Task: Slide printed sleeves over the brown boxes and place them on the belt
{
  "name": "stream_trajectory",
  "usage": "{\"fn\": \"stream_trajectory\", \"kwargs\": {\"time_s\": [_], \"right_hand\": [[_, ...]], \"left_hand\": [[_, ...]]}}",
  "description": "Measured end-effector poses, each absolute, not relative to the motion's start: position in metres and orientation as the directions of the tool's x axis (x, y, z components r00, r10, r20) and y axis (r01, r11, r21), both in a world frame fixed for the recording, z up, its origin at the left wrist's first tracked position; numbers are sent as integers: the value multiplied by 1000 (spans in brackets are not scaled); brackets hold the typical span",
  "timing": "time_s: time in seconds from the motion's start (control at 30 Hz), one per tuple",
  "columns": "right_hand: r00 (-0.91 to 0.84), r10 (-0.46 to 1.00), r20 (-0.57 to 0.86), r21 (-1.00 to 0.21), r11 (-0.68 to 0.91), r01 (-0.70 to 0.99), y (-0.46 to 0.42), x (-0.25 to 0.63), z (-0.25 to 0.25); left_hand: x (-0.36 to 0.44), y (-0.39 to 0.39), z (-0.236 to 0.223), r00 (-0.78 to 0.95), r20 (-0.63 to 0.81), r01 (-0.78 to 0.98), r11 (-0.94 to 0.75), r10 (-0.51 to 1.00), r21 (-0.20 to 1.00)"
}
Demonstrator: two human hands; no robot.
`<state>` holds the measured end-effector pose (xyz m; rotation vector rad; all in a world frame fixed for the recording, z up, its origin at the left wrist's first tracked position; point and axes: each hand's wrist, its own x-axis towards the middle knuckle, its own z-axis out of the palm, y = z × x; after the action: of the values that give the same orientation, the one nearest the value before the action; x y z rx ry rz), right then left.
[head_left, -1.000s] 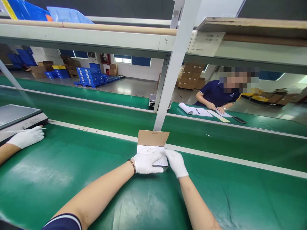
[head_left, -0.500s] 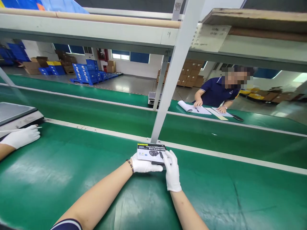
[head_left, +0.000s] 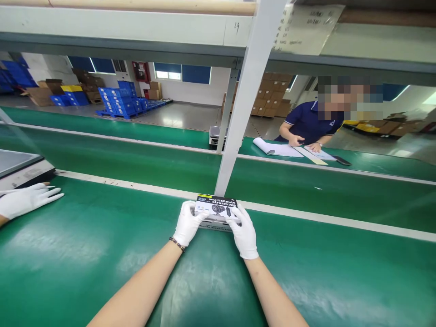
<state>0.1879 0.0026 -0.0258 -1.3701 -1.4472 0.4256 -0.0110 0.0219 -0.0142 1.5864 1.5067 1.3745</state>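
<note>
A small printed box, black and white with a yellow strip and the words "Minute Stream 1000", is held between my two white-gloved hands. My left hand grips its left end, thumb on the front edge. At the right end my right hand is closed the same way, thumb near the front corner. The box's grey front side, with lettering, faces me. Beneath it is the green work surface; whether the box touches it I cannot tell. The fingers behind the box are partly hidden.
At the left, a co-worker's gloved hand lies beside a weighing scale. A slanted metal post rises just behind the box, under a shelf beam. Across the line, a person leans over papers.
My left hand has moved from under the box to its left end, and the box has tilted so its front side shows. The co-worker's hand at the left has spread its fingers.
</note>
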Motion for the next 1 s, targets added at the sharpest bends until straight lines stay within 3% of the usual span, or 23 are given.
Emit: {"fn": "stream_trajectory", "kwargs": {"time_s": [0.13, 0.23, 0.37, 0.57, 0.67, 0.8, 0.9, 1.0], "right_hand": [[43, 857, 513, -658, 361, 661, 2, 192, -24], [-54, 817, 574, -453, 372, 810, -1, 196, -25], [-134, 712, 690, -204, 369, 907, -4, 201, -31], [-254, 704, 663, -70, 396, 916, -6, 204, -33], [-258, 696, 670, -30, 373, 927, -7, 202, -31], [-339, 636, 693, -23, 490, 871, -11, 191, -36], [-357, 649, 672, -103, 559, 823, -13, 179, -42], [-267, 709, 653, -213, 510, 833, -13, 172, -44]], "left_hand": [[-15, 21, -21, 19, 376, 513, -332, 926, 792], [-18, 15, -17, 191, 398, 623, -424, 897, 657], [-20, 13, -15, 225, 495, 756, -471, 839, 454], [-23, 13, -22, 294, 506, 789, -505, 811, 350], [-22, 12, -22, 308, 478, 755, -517, 822, 403], [-11, 14, -27, 103, 300, 635, -294, 948, 714], [-5, 21, -37, 48, 159, 470, -163, 986, 867], [-5, 29, -45, 125, 174, 393, -210, 977, 895]]}}
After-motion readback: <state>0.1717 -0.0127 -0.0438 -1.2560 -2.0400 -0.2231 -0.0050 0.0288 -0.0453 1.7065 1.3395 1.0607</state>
